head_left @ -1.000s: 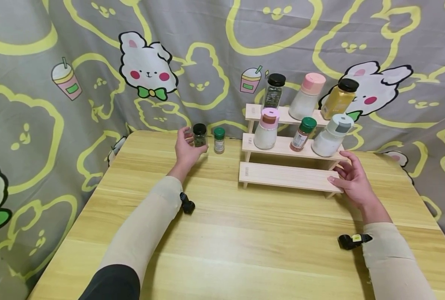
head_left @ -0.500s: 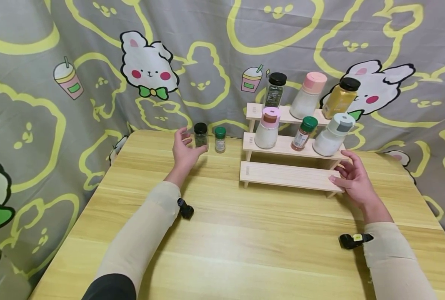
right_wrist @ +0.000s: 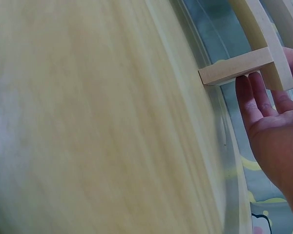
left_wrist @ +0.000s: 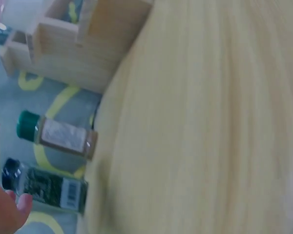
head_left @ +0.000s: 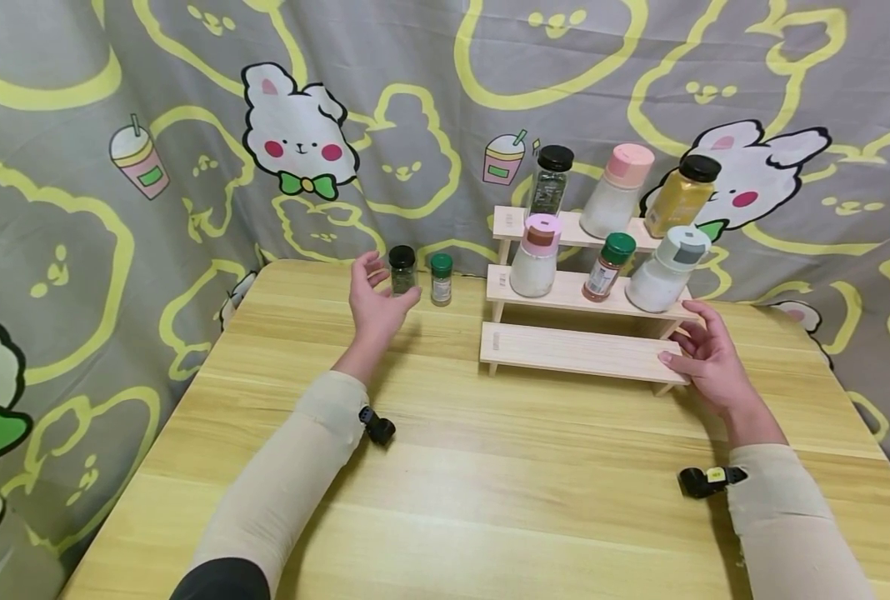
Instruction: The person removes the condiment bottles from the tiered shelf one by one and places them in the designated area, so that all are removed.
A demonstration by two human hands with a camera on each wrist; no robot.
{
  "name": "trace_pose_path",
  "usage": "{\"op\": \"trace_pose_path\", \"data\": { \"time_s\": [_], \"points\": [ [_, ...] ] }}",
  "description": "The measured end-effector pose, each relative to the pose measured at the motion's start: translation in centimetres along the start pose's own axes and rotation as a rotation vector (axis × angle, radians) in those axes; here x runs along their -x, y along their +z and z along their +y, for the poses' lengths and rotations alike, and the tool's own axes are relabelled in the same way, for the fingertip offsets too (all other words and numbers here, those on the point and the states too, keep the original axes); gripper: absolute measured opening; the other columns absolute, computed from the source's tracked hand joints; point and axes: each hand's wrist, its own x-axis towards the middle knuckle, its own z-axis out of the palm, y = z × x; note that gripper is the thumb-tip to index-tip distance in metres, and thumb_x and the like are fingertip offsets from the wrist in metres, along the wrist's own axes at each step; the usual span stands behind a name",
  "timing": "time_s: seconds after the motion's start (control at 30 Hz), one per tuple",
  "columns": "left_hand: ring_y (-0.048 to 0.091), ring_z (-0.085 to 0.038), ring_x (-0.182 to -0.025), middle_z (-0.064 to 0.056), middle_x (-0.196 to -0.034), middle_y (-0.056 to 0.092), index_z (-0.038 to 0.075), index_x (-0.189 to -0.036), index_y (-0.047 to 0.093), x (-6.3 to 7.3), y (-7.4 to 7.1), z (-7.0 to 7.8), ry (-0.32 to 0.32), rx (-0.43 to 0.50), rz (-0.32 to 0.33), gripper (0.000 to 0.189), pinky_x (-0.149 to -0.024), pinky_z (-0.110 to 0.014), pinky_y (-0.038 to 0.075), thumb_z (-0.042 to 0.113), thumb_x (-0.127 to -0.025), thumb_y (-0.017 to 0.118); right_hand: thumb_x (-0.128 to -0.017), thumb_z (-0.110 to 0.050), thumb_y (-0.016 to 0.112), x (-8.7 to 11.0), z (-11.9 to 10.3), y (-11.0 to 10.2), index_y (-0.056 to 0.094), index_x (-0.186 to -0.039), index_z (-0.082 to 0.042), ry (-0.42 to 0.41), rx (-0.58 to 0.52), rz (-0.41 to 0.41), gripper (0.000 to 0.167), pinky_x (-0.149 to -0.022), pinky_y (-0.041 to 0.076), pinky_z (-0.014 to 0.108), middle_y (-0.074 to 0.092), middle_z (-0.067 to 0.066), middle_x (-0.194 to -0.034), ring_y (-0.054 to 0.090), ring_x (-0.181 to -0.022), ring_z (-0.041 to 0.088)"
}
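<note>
My left hand (head_left: 379,312) is at the glass jar of dark green dried herbs with a black lid (head_left: 403,271), which stands upright on the table. Its thumb is in front of the jar and its fingers are to the left, with a gap showing. In the left wrist view, the thumb (left_wrist: 23,204) overlaps the herb jar (left_wrist: 44,187). Just right of it is a small green-lidded spice jar (head_left: 441,280). My right hand (head_left: 707,358) grips the right end of the three-tier wooden rack (head_left: 580,352), thumb on the lowest shelf; in the right wrist view, fingers (right_wrist: 249,100) touch a support.
On the rack's upper tiers stand several jars, among them a pink-capped shaker (head_left: 533,267), a green-lidded red spice jar (head_left: 601,275) and a yellow black-lidded bottle (head_left: 677,204). The wooden table (head_left: 490,483) backs onto a patterned curtain (head_left: 415,50).
My left hand has drawn back slightly from the herb jar, then shifted a little right again. The herb jar stays on the table. My right hand keeps its place on the rack.
</note>
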Motion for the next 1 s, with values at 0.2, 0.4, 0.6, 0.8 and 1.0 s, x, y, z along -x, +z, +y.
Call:
{"op": "trace_pose_path", "data": {
  "time_s": [0.2, 0.4, 0.6, 0.8, 1.0],
  "points": [
    [0.052, -0.033, -0.119, -0.021, -0.131, 0.049, 0.007, -0.133, 0.045, 0.4, 1.2, 1.5, 0.075, 0.08, 0.001, 0.076, -0.097, -0.042, 0.048, -0.007, -0.07, 0.084, -0.078, 0.04, 0.043, 0.0, 0.0, 0.0, 0.034, -0.15, -0.01, 0.005, -0.001, -0.001, 0.088, -0.082, 0.055, 0.025, 0.052, 0.015, -0.13, 0.059, -0.113, 0.022],
    [0.053, -0.03, -0.117, -0.015, -0.126, 0.052, 0.008, -0.132, 0.046, 0.8, 2.5, 3.0, 0.129, 0.122, -0.039, 0.073, -0.099, -0.047, 0.046, -0.005, -0.071, 0.085, -0.079, 0.04, 0.044, 0.0, -0.1, 0.1, 0.033, -0.15, -0.01, 0.009, 0.008, -0.002, 0.088, -0.083, 0.055, 0.025, 0.051, 0.015, -0.131, 0.058, -0.114, 0.022],
    [0.052, -0.021, -0.116, -0.007, -0.125, 0.051, 0.009, -0.132, 0.046, 1.1, 3.6, 3.9, 0.155, 0.125, -0.093, 0.071, -0.099, -0.048, 0.046, -0.002, -0.073, 0.084, -0.079, 0.04, 0.044, 0.0, -0.1, 0.1, 0.034, -0.15, -0.01, 0.013, 0.006, 0.003, 0.087, -0.083, 0.055, 0.025, 0.051, 0.016, -0.131, 0.058, -0.115, 0.022],
    [0.053, -0.02, -0.114, -0.007, -0.126, 0.051, 0.01, -0.133, 0.046, 1.4, 4.9, 4.6, 0.154, 0.142, -0.141, 0.073, -0.098, -0.042, 0.048, -0.002, -0.072, 0.084, -0.079, 0.04, 0.044, 0.0, -0.1, 0.2, 0.033, -0.15, -0.01, 0.012, -0.005, -0.001, 0.087, -0.082, 0.055, 0.026, 0.051, 0.016, -0.13, 0.058, -0.115, 0.022],
    [0.054, -0.018, -0.114, -0.007, -0.125, 0.053, 0.01, -0.134, 0.047, 1.7, 6.5, 5.5, 0.167, 0.123, -0.172, 0.075, -0.096, -0.039, 0.049, -0.001, -0.071, 0.086, -0.078, 0.04, 0.044, 0.0, -0.2, 0.2, 0.033, -0.15, -0.009, 0.002, 0.013, 0.001, 0.087, -0.083, 0.055, 0.025, 0.051, 0.015, -0.13, 0.058, -0.115, 0.023]
  ]
}}
